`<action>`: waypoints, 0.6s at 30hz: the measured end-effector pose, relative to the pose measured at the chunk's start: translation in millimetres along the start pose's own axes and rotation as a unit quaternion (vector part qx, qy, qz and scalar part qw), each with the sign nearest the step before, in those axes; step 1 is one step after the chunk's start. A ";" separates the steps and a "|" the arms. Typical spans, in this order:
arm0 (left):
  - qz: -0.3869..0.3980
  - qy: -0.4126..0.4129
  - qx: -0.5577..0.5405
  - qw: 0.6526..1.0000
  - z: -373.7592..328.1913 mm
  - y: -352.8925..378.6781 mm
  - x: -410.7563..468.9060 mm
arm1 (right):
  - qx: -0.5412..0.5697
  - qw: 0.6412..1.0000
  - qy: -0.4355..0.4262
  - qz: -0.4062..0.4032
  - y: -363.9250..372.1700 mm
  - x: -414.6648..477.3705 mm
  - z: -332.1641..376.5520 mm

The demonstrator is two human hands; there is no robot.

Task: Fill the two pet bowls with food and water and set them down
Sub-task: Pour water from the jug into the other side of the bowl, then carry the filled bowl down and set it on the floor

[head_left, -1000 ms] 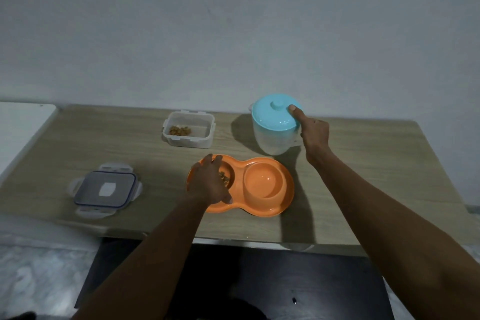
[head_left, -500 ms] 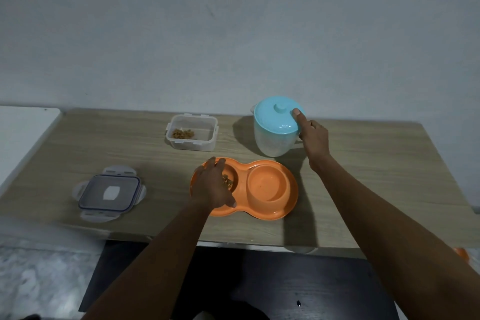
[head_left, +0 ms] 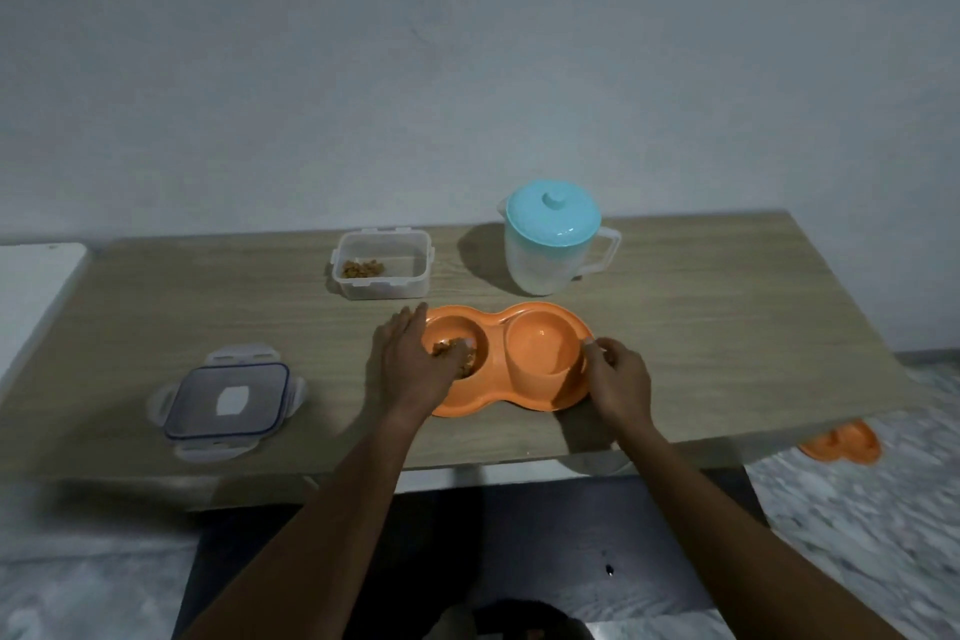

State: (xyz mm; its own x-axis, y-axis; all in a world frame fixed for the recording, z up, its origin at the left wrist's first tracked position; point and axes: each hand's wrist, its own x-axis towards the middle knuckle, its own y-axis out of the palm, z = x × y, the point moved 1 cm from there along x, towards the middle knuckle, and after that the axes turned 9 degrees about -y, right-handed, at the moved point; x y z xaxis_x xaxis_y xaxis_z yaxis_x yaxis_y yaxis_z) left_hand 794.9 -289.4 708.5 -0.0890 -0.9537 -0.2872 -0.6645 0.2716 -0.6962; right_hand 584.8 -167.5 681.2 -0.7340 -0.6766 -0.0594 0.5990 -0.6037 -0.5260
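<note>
An orange double pet bowl (head_left: 497,321) lies on the wooden table (head_left: 727,307) near its front edge. Brown kibble (head_left: 457,346) sits in its left well; whether the right well holds water I cannot tell. My left hand (head_left: 410,364) grips the bowl's left end, fingers along the outer rim and thumb inside the well over the kibble. My right hand (head_left: 618,379) grips the right end with curled fingers on the rim. A translucent jug with a blue lid (head_left: 553,244) stands behind the bowl, untouched.
A clear food container (head_left: 382,265) with a little kibble stands behind the bowl to the left. Its lid (head_left: 228,398) lies on the table's left front. A second orange bowl (head_left: 841,442) lies on the floor beyond the table's right front corner.
My right hand has left the jug's handle and come down to the bowl's right end. My left hand has stayed on the bowl's left end.
</note>
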 end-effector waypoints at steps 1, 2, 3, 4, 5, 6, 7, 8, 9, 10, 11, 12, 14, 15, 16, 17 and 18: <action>-0.037 -0.017 -0.018 0.999 6.6 -1.8 -0.4 | -0.007 1.000 0.004 -0.006 -0.4 -4.9 -0.7; -0.063 -0.033 -0.028 0.997 12.2 -3.4 0.1 | -0.010 1.000 0.010 -0.011 -0.6 -8.4 0.2; -0.073 -0.042 -0.034 0.996 16.4 -5.8 -0.5 | -0.010 1.000 0.023 -0.016 -0.8 -12.1 1.1; -0.070 -0.045 -0.034 0.996 20.9 -7.2 -0.5 | -0.005 0.999 0.037 -0.020 -0.9 -14.9 1.8; -0.063 -0.041 -0.033 0.997 22.2 -9.7 -2.4 | 0.005 0.999 0.045 -0.020 -1.0 -16.4 2.3; -0.048 -0.044 -0.038 0.997 22.8 -12.0 -4.4 | 0.015 0.998 0.054 -0.015 -1.3 -17.9 3.5; -0.035 -0.054 -0.047 0.997 21.8 -14.6 -6.2 | 0.022 0.997 0.068 -0.009 -1.3 -18.6 4.2; -0.024 -0.065 -0.062 0.996 20.0 -16.8 -6.8 | 0.031 0.996 0.081 -0.003 -0.8 -18.3 4.7; -0.014 -0.081 -0.073 0.994 18.4 -18.7 -6.4 | 0.041 0.995 0.094 0.002 0.1 -16.6 4.1; -0.008 -0.095 -0.082 0.992 16.9 -21.1 -6.7 | 0.051 0.993 0.105 0.004 1.3 -15.5 3.5; -0.007 -0.107 -0.090 0.990 15.9 -23.3 -6.2 | 0.061 0.992 0.113 0.004 2.6 -14.7 3.7; -0.009 -0.115 -0.097 0.989 14.4 -25.5 -6.4 | 0.073 0.990 0.118 0.000 3.6 -13.9 4.2; -0.007 -0.118 -0.110 0.987 13.3 -27.7 -10.4 | 0.099 0.986 0.130 -0.014 2.6 -15.3 2.2; -0.009 -0.117 -0.121 0.986 12.2 -28.4 -13.6 | 0.114 0.984 0.136 -0.018 0.6 -16.8 1.7; -0.010 -0.118 -0.140 0.983 12.1 -27.6 -16.2 | 0.129 0.981 0.142 -0.019 -1.4 -18.6 1.2; -0.010 -0.120 -0.160 0.980 10.6 -27.1 -20.9 | 0.145 0.979 0.145 -0.020 -4.7 -21.1 -0.2; -0.013 -0.119 -0.178 0.977 8.0 -25.8 -26.4 | 0.158 0.976 0.146 -0.021 -10.2 -24.3 -1.9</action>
State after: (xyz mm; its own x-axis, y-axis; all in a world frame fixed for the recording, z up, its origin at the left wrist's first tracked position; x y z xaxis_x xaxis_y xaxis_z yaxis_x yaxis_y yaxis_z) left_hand 820.3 -270.2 728.8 0.0787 -0.8910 -0.4471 -0.8839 0.1450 -0.4445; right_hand 595.9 -144.1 686.5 -0.7920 -0.5272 -0.3078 0.6018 -0.7590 -0.2484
